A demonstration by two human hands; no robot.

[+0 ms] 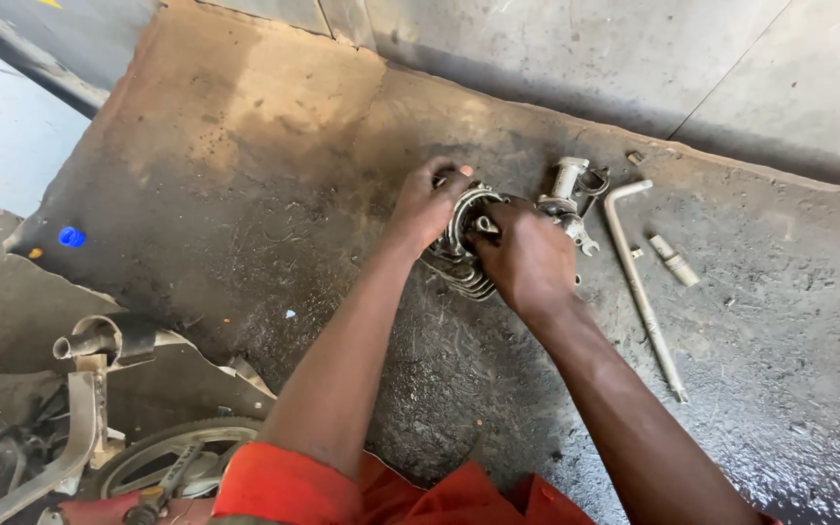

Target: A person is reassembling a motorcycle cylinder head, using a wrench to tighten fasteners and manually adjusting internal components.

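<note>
A finned metal engine cylinder [461,255] lies on a dirty brown mat [245,175] on the floor. My left hand [428,201] grips its upper left rim. My right hand [527,255] covers its right side, fingers closed on the part. Just right of the cylinder lies a small metal assembly with a cylindrical piece [572,190]. How the hands hold the hidden side cannot be seen.
A long L-shaped metal wrench [639,282] and a short socket piece [674,260] lie to the right. A small nut [635,157] sits near the mat's far edge. A blue cap [71,236] lies at left. A wheel and frame parts [162,462] fill the lower left.
</note>
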